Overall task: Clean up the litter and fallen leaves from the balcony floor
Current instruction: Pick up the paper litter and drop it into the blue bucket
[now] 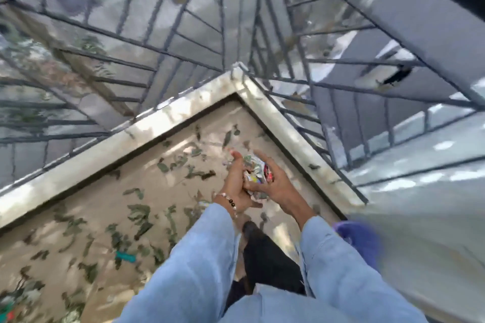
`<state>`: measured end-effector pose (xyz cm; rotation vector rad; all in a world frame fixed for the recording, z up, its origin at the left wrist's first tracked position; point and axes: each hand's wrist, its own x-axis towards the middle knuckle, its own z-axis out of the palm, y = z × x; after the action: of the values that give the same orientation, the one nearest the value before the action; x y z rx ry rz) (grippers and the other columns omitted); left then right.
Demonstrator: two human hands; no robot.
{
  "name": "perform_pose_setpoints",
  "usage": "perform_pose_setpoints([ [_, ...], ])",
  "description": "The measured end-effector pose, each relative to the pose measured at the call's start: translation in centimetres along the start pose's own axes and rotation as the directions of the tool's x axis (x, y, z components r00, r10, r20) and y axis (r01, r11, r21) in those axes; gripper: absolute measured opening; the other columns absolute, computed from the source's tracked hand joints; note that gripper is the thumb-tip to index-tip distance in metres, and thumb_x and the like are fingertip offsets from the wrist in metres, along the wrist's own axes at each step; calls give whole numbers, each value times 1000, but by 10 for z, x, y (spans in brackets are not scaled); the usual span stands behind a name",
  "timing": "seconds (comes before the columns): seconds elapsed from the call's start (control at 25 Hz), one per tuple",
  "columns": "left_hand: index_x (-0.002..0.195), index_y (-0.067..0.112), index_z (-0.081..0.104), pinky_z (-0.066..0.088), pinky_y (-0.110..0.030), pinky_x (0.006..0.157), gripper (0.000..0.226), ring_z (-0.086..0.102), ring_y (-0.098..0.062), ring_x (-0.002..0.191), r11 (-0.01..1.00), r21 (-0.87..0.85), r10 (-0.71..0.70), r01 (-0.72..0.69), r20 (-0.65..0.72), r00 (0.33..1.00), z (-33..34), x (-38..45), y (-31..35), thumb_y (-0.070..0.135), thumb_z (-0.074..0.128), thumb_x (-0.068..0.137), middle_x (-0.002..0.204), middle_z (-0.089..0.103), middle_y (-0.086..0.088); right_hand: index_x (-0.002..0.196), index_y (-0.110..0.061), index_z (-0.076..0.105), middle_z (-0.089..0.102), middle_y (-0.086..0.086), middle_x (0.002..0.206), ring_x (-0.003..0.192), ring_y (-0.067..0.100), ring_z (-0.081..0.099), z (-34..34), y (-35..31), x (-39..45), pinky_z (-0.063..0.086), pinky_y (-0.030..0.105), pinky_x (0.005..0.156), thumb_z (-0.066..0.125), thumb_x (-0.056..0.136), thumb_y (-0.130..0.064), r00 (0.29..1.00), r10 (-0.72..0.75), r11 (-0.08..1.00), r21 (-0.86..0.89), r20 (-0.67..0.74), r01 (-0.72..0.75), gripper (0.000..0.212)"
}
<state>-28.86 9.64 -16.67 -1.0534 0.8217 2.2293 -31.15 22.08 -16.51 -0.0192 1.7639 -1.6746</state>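
Crumpled between both hands, a wad of shiny litter [253,172] is held above the balcony floor [105,207]. It is pressed between the left hand [236,183] and the right hand [270,181], whose fingers [262,156] are curled round it. Fallen leaves [139,214] are scattered across the floor below, near the railing [183,34].

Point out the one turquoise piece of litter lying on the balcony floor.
The turquoise scrap lies left of the left sleeve, among dull green leaves; nothing else loose there shares its bright colour.
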Motion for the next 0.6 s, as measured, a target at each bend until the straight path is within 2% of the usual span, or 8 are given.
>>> perform_pose_setpoints([
  [0.12,105,18,71,45,-38,87,94,66,-27,86,995,20,-98,97,94,991,38,-7,-43,85,10,80,93,73,-10,131,-14,52,64,10,121,102,18,64,-33,23,-51,53,30,88,79,67,6,984,13,993,120,-177,8,73],
  [0.2,119,16,63,42,-40,98,91,64,-23,96,985,89,-153,145,82,985,62,-2,-77,79,7,86,99,72,-6,127,-14,57,66,13,119,100,19,64,-56,38,-83,54,31,86,78,67,7,949,53,980,200,-311,11,67],
  [0.28,129,14,57,36,-41,111,85,60,-26,113,969,179,-181,172,37,983,83,8,-112,74,12,89,119,66,-8,120,-15,60,68,12,110,91,13,67,-76,52,-111,55,24,76,75,69,10,893,94,964,264,-440,29,58],
  [0.32,133,12,53,41,-41,107,82,60,-27,114,961,208,-191,180,30,981,91,17,-131,71,15,91,124,64,-10,116,-15,61,69,10,104,85,9,68,-87,59,-123,54,21,71,73,71,13,860,118,953,299,-497,42,55],
  [0.4,133,7,52,57,-33,81,68,66,-24,98,944,279,-186,178,1,983,109,27,-163,57,21,99,115,66,-12,114,-14,61,70,10,102,83,10,69,-108,76,-146,54,21,70,69,73,15,793,172,929,365,-585,68,51],
  [0.48,121,6,59,57,-26,57,49,68,-18,76,910,378,-175,171,-25,984,131,33,-192,42,30,104,97,69,-9,117,-9,61,68,17,110,92,22,67,-135,98,-168,57,32,80,69,73,16,729,224,906,415,-647,90,51],
  [0.52,110,8,63,54,-25,54,39,67,-16,68,871,462,-166,171,-51,985,142,38,-205,36,36,104,86,69,-6,117,-9,61,67,20,112,94,26,66,-148,111,-177,55,39,86,69,73,16,703,254,893,440,-664,93,51],
  [0.6,97,13,66,50,-24,58,23,63,-15,65,784,595,-150,178,-97,984,163,55,-236,27,48,99,69,69,1,113,-12,64,66,24,114,93,30,64,-180,142,-194,52,49,91,68,73,16,635,348,849,519,-690,99,49],
])
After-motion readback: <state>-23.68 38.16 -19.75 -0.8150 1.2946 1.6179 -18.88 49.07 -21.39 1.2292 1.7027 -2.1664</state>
